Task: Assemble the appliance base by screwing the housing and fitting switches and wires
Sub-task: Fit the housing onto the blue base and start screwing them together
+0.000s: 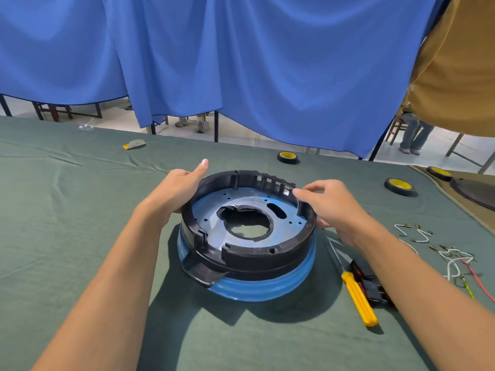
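The appliance base lies upside down in the middle of the green cloth: a black plastic ring housing (257, 259) on a blue-filmed metal body (265, 289), with a perforated metal plate (241, 199) inside around a large central hole. My left hand (178, 187) grips the ring's left rim, thumb raised along the outer wall. My right hand (330, 203) holds the right rim, thumb and forefinger pinching the top edge near the slotted section. A yellow-handled screwdriver (359, 298) lies right of the base, beside black rocker switches (371, 286). Loose white, red and yellow-green wires (452, 259) lie farther right.
Three rolls of black tape with yellow cores stand at the back right: one (288, 157), another (399, 186) and a third (439, 173) near a dark round part (474, 192). A small grey and yellow item (135, 144) lies back left. Blue curtains hang behind the table.
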Demonstrator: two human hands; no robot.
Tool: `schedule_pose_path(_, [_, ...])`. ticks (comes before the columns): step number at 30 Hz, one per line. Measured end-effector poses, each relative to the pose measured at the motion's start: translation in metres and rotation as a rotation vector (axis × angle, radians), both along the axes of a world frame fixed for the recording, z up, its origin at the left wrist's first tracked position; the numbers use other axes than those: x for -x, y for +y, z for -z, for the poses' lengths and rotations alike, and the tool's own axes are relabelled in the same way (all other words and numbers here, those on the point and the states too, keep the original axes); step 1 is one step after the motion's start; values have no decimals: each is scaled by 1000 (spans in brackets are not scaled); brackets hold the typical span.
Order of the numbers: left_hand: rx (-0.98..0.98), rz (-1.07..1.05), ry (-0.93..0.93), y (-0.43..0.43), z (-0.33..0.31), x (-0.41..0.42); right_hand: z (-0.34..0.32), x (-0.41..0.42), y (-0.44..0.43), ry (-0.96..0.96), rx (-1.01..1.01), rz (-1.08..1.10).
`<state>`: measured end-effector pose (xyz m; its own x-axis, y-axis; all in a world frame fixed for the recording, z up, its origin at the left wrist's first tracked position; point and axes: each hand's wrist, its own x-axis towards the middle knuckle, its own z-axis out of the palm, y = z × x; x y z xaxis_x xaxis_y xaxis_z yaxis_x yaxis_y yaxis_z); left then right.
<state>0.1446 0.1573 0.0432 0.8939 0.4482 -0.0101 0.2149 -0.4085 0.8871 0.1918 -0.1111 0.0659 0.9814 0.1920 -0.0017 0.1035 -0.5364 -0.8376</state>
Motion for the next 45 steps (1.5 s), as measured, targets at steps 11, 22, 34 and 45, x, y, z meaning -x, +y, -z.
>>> schedule_pose_path(11, [106, 53, -27, -13, 4, -5, -5, -12, 11, -180, 233, -23])
schedule_pose_path(22, [114, 48, -53, -16, 5, -5, -3, -8, 13, -203, 244, -28])
schedule_pose_path(34, [40, 63, -59, -17, 4, -2, -3, -7, 8, -165, 223, -37])
schedule_pose_path(45, [-7, 63, -54, -18, 0, 2, -2, -4, 9, -141, 180, -34])
